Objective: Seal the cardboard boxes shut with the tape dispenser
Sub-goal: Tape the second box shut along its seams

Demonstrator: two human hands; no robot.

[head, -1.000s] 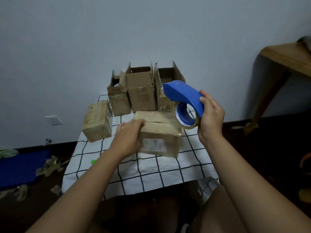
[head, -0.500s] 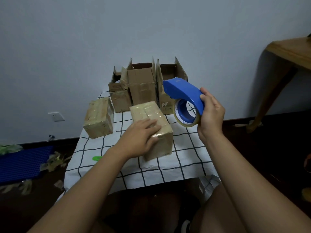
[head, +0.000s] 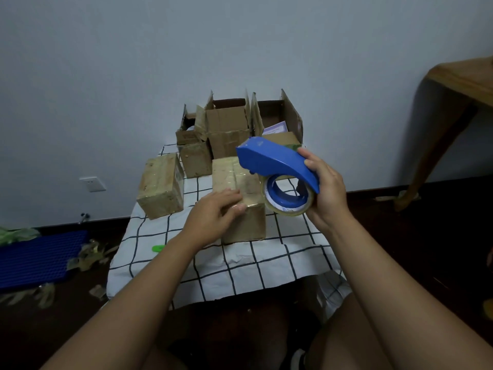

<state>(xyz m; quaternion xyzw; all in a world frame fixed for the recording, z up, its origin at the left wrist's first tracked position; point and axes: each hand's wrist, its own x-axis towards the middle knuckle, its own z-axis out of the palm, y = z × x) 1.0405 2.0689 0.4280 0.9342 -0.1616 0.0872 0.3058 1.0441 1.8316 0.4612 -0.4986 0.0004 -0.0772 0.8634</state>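
Note:
A closed, taped cardboard box [head: 241, 182] lies lengthwise in the middle of the small table with the checked cloth [head: 234, 260]. My left hand [head: 213, 214] rests on its near top corner with the fingers laid flat. My right hand [head: 324, 193] grips the blue tape dispenser [head: 274, 162] just above the box's right side; its roll of clear tape [head: 289, 200] hangs beneath. Another sealed box [head: 161, 185] sits at the table's left. Three open boxes [head: 226, 129] with raised flaps stand at the back against the wall.
A small green object [head: 158, 248] lies on the cloth near its left edge. On the dark floor to the left are a blue mat [head: 34, 257] and scraps of used tape [head: 88, 256]. A wooden table [head: 458, 84] stands at the right.
The box under my left hand has been turned from crosswise to lengthwise and set down. The dispenser has tilted flatter and come lower, over the box's right side.

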